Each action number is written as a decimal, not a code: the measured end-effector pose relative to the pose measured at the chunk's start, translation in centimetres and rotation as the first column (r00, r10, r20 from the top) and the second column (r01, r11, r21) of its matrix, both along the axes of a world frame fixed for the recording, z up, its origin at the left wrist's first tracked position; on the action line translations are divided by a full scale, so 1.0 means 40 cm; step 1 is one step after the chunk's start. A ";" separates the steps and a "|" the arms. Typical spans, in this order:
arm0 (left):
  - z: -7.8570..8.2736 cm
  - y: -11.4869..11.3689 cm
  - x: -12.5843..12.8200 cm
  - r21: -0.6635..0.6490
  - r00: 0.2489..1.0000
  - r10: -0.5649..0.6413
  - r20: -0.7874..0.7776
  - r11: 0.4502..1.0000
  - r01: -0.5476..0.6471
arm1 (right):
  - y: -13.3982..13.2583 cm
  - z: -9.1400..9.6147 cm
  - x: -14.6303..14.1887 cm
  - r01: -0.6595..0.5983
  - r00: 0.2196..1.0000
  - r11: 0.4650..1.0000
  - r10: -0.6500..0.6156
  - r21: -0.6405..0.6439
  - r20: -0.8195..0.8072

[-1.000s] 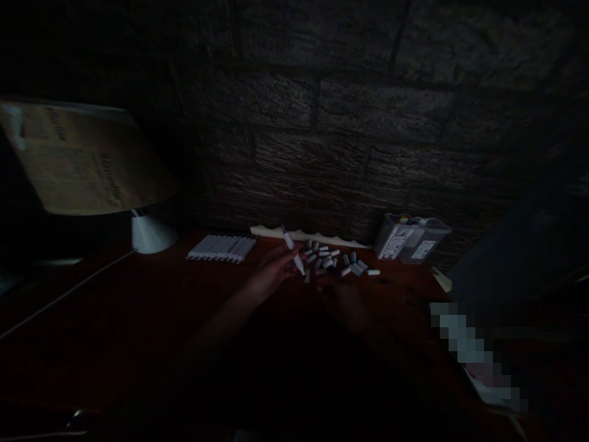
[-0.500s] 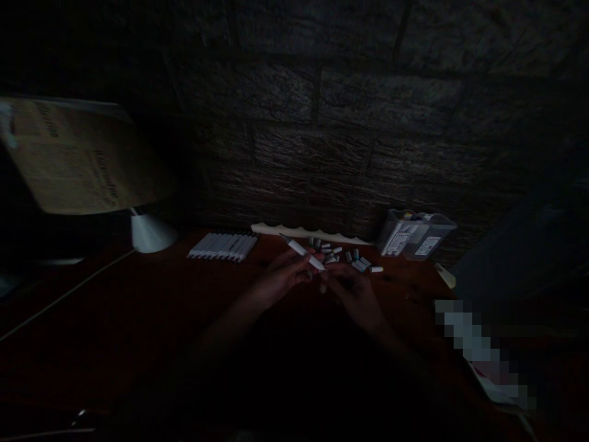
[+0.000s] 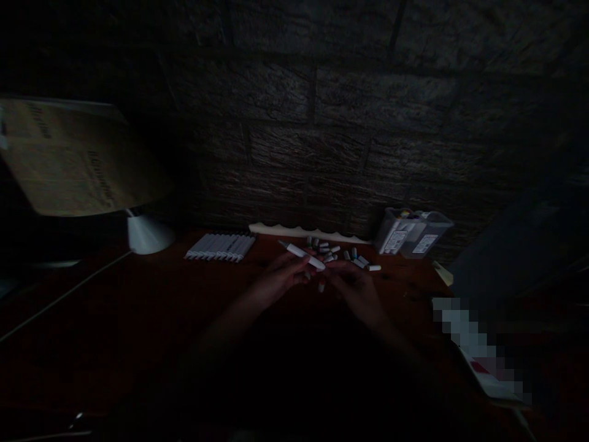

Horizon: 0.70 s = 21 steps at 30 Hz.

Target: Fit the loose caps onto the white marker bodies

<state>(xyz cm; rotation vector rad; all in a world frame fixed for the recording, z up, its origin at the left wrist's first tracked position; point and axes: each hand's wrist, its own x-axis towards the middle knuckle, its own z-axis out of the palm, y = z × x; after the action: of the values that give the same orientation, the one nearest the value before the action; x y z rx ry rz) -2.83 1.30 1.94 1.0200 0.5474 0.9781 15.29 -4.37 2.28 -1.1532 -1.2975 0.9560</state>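
dimly lit, a white marker [image 3: 297, 250] is held aslant by the left hand [image 3: 275, 281] above the table [image 3: 156, 313], and its lower end is met by the fingers of the right hand [image 3: 361, 291]; whether it is pinched there cannot be told. just beyond, small caps [image 3: 347, 255] are scattered. to the left, more markers [image 3: 221, 247] are laid in a row. farther right, clear boxes [image 3: 426, 238] are backed by a stone wall [image 3: 340, 147].
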 end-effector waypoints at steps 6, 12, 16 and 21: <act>0.008 -0.004 -0.001 -0.006 0.998 -0.036 0.049 0.999 0.036 | -0.003 0.016 0.003 0.010 0.988 0.999 -0.018 -0.048 -0.150; 0.015 -0.011 0.002 -0.011 0.993 -0.072 0.091 0.997 0.073 | -0.005 0.017 0.003 0.013 0.980 0.999 -0.022 -0.046 -0.200; 0.016 -0.016 0.003 -0.006 0.993 -0.068 0.091 0.998 0.069 | -0.002 0.012 0.003 0.017 0.974 0.999 -0.029 -0.052 -0.223; 0.015 -0.017 0.004 0.011 0.995 -0.065 0.078 0.998 0.065 | 0.001 0.010 0.005 0.018 0.969 0.997 -0.036 -0.075 -0.244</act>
<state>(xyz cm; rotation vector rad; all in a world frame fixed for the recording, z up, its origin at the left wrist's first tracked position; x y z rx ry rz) -2.68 0.63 2.53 0.9966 0.4432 0.9591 15.47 -4.34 2.67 -1.0675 -1.0534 1.0961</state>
